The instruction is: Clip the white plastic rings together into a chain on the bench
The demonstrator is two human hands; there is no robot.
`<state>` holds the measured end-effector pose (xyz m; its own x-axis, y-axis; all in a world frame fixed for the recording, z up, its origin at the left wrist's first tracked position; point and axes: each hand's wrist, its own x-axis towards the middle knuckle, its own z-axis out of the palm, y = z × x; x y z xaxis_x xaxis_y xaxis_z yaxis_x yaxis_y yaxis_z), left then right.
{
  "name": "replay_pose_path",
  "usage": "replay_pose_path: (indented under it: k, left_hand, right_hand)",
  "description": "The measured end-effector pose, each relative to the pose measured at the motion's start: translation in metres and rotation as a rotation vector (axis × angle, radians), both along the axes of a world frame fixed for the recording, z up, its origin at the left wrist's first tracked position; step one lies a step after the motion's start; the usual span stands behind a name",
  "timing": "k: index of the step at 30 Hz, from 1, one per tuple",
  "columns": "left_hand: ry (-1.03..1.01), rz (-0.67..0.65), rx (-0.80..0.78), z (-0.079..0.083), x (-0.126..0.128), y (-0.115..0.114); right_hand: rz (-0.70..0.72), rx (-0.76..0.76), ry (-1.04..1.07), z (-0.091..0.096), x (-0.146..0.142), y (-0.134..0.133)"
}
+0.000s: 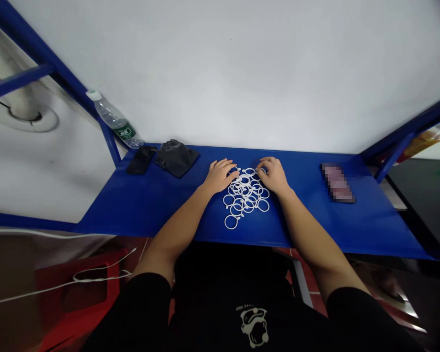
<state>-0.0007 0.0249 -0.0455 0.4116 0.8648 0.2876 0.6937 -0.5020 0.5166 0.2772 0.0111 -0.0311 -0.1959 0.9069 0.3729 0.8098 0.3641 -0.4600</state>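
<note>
A heap of several white plastic rings (245,195) lies in the middle of the blue shelf (139,205). My left hand (219,176) rests at the heap's upper left, fingers curled onto the rings there. My right hand (273,174) sits at the upper right, its fingertips pinched together on a ring at the top edge of the heap. One ring (231,222) lies apart at the near left of the pile.
A black pouch (176,157) and a dark phone (141,159) lie at the shelf's left, beside a tilted plastic water bottle (114,120). A blurred-out flat object (338,183) lies at the right. Blue frame posts stand at both ends. A red stool (77,288) and white cable are below left.
</note>
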Motion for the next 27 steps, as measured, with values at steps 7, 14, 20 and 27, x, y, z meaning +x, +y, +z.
replay_pose_path:
  k: [7, 14, 20, 27]
  left_hand:
    - [0.048, -0.068, -0.015, -0.004, 0.003, 0.003]
    - [-0.014, -0.174, 0.002, 0.0, 0.009, 0.0]
    - [-0.268, -0.183, -0.102, -0.006, 0.018, 0.003]
    - [-0.474, -0.029, -0.183, -0.005, 0.02, 0.016]
  right_hand:
    - [-0.017, -0.011, -0.069, 0.008, -0.001, -0.001]
    - [-0.03, -0.018, -0.037, 0.012, -0.005, -0.002]
    - [0.02, -0.075, -0.085, 0.01, -0.005, 0.0]
    - [0.093, -0.088, -0.13, 0.004, -0.004, 0.002]
